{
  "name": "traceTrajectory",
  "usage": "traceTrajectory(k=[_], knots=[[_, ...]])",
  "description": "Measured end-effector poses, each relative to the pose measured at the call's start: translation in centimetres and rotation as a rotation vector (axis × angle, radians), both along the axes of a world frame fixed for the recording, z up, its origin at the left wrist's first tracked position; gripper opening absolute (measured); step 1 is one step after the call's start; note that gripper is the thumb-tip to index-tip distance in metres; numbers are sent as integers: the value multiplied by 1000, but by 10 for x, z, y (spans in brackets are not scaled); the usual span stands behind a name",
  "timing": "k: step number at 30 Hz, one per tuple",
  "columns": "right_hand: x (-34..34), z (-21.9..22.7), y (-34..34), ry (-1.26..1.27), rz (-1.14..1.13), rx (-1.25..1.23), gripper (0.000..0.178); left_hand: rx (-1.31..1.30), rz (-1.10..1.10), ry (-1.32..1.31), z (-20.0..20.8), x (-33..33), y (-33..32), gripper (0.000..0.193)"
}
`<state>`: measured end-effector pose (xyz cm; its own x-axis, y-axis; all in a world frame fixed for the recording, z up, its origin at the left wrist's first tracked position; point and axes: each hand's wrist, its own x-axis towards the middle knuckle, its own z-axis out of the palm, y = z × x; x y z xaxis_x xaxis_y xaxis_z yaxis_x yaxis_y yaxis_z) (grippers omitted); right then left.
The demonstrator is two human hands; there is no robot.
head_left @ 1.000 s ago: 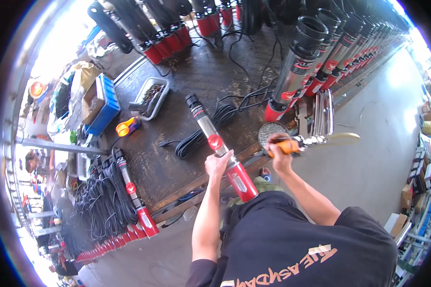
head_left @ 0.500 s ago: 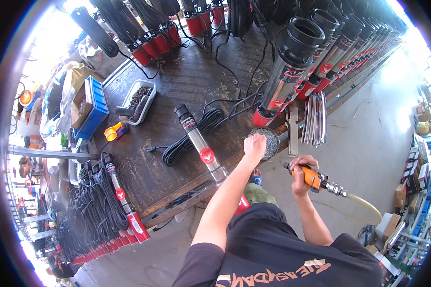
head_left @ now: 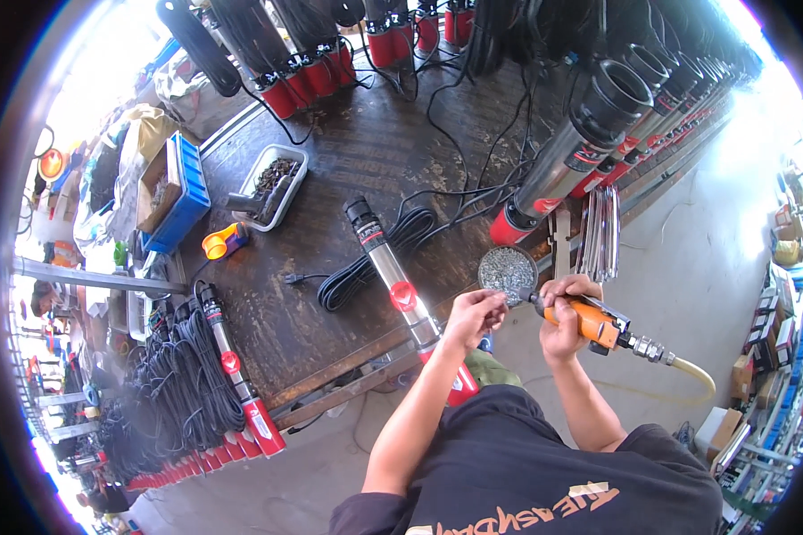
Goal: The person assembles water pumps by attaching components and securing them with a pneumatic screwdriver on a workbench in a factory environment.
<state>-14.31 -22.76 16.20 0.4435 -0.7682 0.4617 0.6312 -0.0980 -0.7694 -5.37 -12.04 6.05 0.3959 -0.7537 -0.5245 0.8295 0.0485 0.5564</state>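
"Two bare hands there, left hand [head_left: 475,316] and right hand [head_left: 564,323], near each other but apart. What's in them?"

"From where I stand, the right is wrapped firmly around an orange-and-black handheld power driver [head_left: 598,325] with silver fittings and a pale yellow hose [head_left: 698,370]. Its dark tip points toward the left."

"And that left one?"

"Fingertips bunched, just beside the tip. Whether they pinch something small, I can't tell from over here."

"What's just beyond them?"

"A round dish [head_left: 481,270] of small grey metallic pieces, by the front edge of that dark, scuffed worktop [head_left: 268,321]."

"And the long silver cylinder with the black top and red end [head_left: 389,267]?"

"Lying slantwise on the worktop, left of the dish, its red end jutting past the edge toward the person's body. The left forearm [head_left: 415,410] crosses in front of that end. A coil of black cable [head_left: 339,285] lies close beside the cylinder."

"Farther left?"

"White plastic tub [head_left: 293,193] of small dark pieces. Over on the right, thin silver metal strips [head_left: 600,236], beside the nearest red-based silver cylinder [head_left: 553,178], which stands on end."
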Motion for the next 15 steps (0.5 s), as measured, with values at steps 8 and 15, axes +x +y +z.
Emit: traceTrajectory(k=[8, 15], knots=[[44, 15, 47, -28, 175, 80, 25, -401, 451, 338, 40, 15, 52, 17], [88, 13, 71, 13, 290, 27, 26, -421, 622, 341, 49, 36, 79, 17]])
